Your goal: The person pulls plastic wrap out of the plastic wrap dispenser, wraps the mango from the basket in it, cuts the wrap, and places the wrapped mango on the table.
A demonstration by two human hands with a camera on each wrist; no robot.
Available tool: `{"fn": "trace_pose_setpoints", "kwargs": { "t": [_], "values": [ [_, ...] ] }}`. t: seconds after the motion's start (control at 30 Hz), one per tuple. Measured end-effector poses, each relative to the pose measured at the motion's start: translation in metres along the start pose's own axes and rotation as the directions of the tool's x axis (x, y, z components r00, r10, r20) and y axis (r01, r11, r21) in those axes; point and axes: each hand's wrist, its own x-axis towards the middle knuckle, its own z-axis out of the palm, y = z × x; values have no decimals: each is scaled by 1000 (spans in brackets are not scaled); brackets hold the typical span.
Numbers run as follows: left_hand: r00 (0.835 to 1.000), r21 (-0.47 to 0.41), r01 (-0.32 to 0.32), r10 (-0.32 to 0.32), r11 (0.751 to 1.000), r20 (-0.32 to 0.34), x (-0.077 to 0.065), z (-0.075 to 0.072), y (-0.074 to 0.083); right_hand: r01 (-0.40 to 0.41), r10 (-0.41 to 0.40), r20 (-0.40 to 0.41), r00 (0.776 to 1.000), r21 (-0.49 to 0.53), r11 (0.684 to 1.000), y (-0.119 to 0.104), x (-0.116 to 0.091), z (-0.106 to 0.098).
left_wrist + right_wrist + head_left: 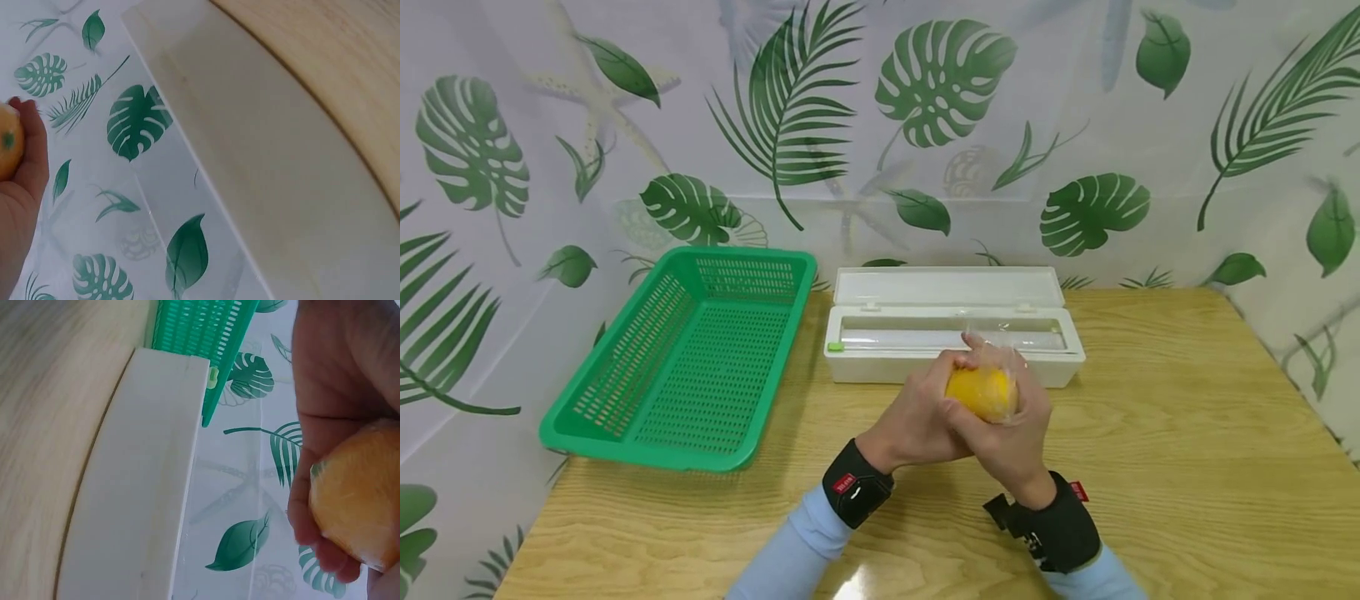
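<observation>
Both hands hold a yellow-orange fruit (981,393), which looks like an orange, in front of the white box. Clear plastic film (1000,337) wraps it, and loose film stands up beyond it. My left hand (917,417) grips the fruit from the left, and my right hand (1017,442) cups it from the right with the thumb across the near side. A green stem spot shows on the orange (9,145) in the left wrist view. In the right wrist view, curled fingers (306,519) support the wrapped orange (362,494).
Behind the hands stands a white cling film dispenser (880,369), its lid (947,286) raised and a film roll (895,337) inside. A green slider (835,347) sits at its left end. To the left is a green plastic basket (775,367) on the wooden table (1187,433).
</observation>
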Motion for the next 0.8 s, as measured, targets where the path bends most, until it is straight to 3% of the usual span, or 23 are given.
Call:
{"fn": "trace_pose_setpoints", "kwargs": {
  "t": [0.2,0.33,0.4,0.47,0.53,0.57,0.63,0.67,0.77,0.8],
  "values": [
    [999,-31,-27,26,999,-34,-2,5,0,-96,98,-9,995,144,985,9,-4,-4],
    [999,-48,-29,28,998,-27,0,2,2,-136,140,-27,990,119,984,7,-4,-4],
    [1000,-146,-16,17,989,7,2,-4,5,-129,133,-47,990,84,988,6,-3,-4],
    [998,-318,22,0,948,69,5,-13,11,-122,126,-71,989,60,991,5,-3,-4],
    [991,-500,95,-34,860,131,6,-24,17,-112,115,-99,988,33,993,4,-2,-4],
    [987,-563,127,-48,816,154,6,-28,21,-114,116,-117,986,25,993,3,-2,-4],
    [981,-635,173,-75,753,179,8,-33,28,-119,122,-160,980,31,992,1,-1,-4],
    [980,-652,188,-95,735,176,9,-32,30,-117,121,-178,977,31,993,1,-1,-5],
    [977,-626,211,-186,751,106,9,-25,34,-118,127,-206,970,57,991,-1,0,-4],
    [967,-620,237,-242,748,79,8,-20,33,-110,120,-205,971,61,992,-1,-1,-3]
  ]
}}
